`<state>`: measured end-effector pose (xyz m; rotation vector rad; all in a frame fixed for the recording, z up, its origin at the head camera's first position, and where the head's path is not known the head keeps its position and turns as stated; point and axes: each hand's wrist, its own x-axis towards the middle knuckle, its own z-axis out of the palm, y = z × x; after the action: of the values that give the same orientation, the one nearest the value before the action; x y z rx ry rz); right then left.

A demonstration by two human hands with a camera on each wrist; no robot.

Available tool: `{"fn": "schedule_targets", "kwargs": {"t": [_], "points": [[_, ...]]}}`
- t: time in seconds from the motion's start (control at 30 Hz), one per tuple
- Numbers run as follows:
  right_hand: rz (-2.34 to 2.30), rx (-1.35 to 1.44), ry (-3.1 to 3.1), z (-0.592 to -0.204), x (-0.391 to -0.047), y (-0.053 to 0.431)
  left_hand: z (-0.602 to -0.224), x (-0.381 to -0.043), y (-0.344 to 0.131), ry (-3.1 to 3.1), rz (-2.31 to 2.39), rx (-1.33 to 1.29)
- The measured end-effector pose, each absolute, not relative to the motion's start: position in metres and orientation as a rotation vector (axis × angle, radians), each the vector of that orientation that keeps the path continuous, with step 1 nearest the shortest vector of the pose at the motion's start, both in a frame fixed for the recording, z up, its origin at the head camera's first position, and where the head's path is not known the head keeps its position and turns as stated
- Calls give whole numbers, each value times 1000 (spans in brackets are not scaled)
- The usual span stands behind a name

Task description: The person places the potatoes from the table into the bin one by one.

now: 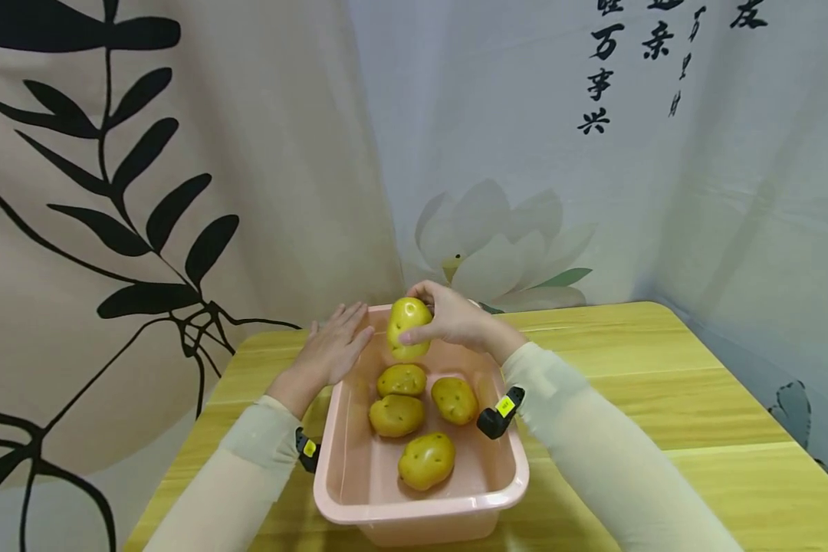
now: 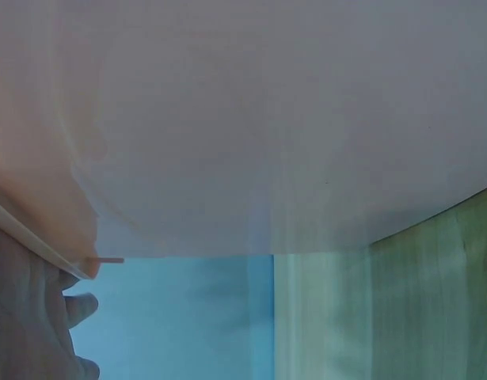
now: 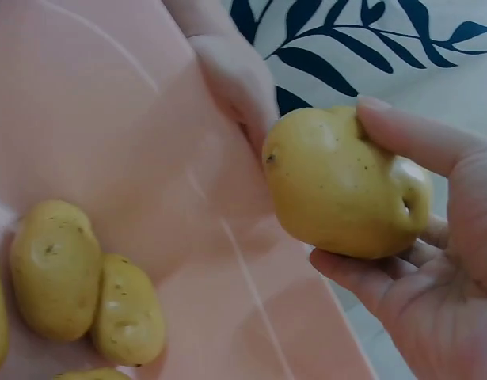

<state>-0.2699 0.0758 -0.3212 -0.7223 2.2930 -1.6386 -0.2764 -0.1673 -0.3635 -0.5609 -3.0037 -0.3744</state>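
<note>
In the head view my right hand [image 1: 455, 318] holds a yellow potato [image 1: 407, 326] over the far end of a pink plastic basin [image 1: 421, 512]. The right wrist view shows the thumb on one side of this potato [image 3: 346, 182] and the fingers on the other. My left hand [image 1: 334, 345] rests with straight fingers on the basin's far left rim. On the basin floor lie several more potatoes: two close together at the left [image 1: 396, 415], one at the right [image 1: 455, 400], one nearer the front [image 1: 426, 461]. The left wrist view is mostly filled by the basin's outer wall [image 2: 211, 134].
The basin stands on a wood-grain table [image 1: 662, 383]. Behind the table hangs a pale curtain [image 1: 303, 153] with dark leaf prints, a lotus flower and written characters. A small black device [image 1: 501, 412] sits on the right wrist, close to the basin's right rim.
</note>
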Motion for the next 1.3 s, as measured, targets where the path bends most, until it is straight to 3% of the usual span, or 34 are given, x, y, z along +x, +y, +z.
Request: {"fn": "schedule_targets", "kwargs": {"t": [0.3, 0.87, 1.3], "points": [[-1519, -760, 2313, -334, -268, 69, -360, -275, -168, -2996, -346, -554], [-1087, -1157, 2117, -351, -265, 71, -360, -275, -164, -3012, -327, -574], [-1034, -1121, 1974, -359, -268, 64, -363, -275, -167, -2998, -360, -572]]}}
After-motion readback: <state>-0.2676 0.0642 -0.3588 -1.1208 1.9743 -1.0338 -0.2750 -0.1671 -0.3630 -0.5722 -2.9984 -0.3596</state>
